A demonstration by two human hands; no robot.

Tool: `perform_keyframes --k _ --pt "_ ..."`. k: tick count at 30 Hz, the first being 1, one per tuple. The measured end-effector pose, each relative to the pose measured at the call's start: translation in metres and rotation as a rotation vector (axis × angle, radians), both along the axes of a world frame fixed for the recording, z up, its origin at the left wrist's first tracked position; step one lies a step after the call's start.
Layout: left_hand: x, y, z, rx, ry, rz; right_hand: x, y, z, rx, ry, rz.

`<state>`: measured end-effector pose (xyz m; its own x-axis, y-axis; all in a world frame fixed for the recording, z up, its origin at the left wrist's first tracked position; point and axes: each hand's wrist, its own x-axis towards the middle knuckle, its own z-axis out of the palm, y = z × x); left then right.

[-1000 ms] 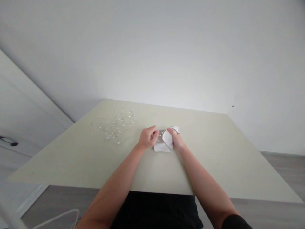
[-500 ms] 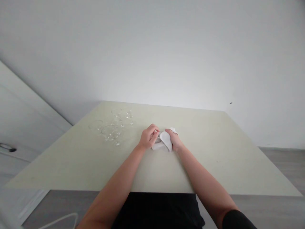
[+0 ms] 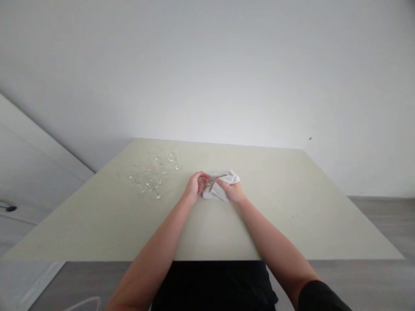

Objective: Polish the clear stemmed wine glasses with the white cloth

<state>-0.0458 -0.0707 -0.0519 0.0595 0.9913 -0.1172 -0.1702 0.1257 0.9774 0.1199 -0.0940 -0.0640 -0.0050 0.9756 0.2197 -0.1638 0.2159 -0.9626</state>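
At the middle of the table, my left hand point(image 3: 193, 186) curls around what looks like a small clear stemmed glass point(image 3: 203, 185). The glass lies sideways, its narrow part pointing right toward the cloth. My right hand point(image 3: 235, 190) grips a white cloth point(image 3: 220, 192), with the thumb on top and the folds spread around the glass's right end. Fingers of the right hand are partly hidden under the cloth. The glass's exact shape is hard to make out.
Several clear glass pieces point(image 3: 151, 177) stand or lie in a cluster on the left of the pale table point(image 3: 275, 224). A white wall point(image 3: 227, 77) rises behind it. To the left is a white door or panel point(image 3: 29, 160) with a dark handle point(image 3: 11, 208).
My left hand has turned and shifted slightly left, showing the glass in its palm. My right thumb has moved down and left, and the cloth now lies more spread out.
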Motion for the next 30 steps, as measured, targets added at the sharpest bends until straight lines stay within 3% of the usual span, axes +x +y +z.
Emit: perform_keyframes --k 2,4,7,10,15,18,21,23,26,28,30 --pt "-0.001 -0.006 0.003 0.263 0.074 0.067 -0.004 0.005 -0.004 -0.108 0.119 -0.089" --pt "-0.002 -0.012 0.004 0.54 0.226 0.031 -0.006 0.01 -0.008 -0.228 0.222 -0.215" --pt "-0.003 -0.015 0.003 0.745 0.407 -0.071 -0.006 0.013 -0.011 -0.306 0.227 -0.339" --pt "0.0 -0.007 0.001 0.593 0.353 -0.006 -0.002 0.009 -0.009 -0.215 0.081 -0.33" --pt "0.004 0.008 -0.004 0.025 0.126 0.019 0.0 -0.006 0.003 0.085 -0.157 -0.087" --pt "0.004 0.009 -0.005 -0.038 0.088 -0.009 0.0 -0.009 0.009 0.181 -0.18 -0.044" --pt "0.004 0.003 -0.003 0.183 0.116 0.039 -0.001 -0.005 0.008 0.087 -0.103 -0.095" --pt "0.003 -0.003 0.0 0.489 0.234 0.06 -0.003 0.0 0.005 -0.033 0.026 -0.161" --pt "0.0 -0.012 0.003 0.899 0.497 -0.027 -0.004 0.005 0.001 -0.326 0.247 -0.264" --pt "-0.003 -0.015 0.005 1.035 0.624 -0.071 -0.005 0.005 -0.001 -0.491 0.321 -0.245" --pt "-0.006 -0.016 0.006 1.046 0.665 -0.045 -0.005 0.003 -0.002 -0.532 0.314 -0.184"
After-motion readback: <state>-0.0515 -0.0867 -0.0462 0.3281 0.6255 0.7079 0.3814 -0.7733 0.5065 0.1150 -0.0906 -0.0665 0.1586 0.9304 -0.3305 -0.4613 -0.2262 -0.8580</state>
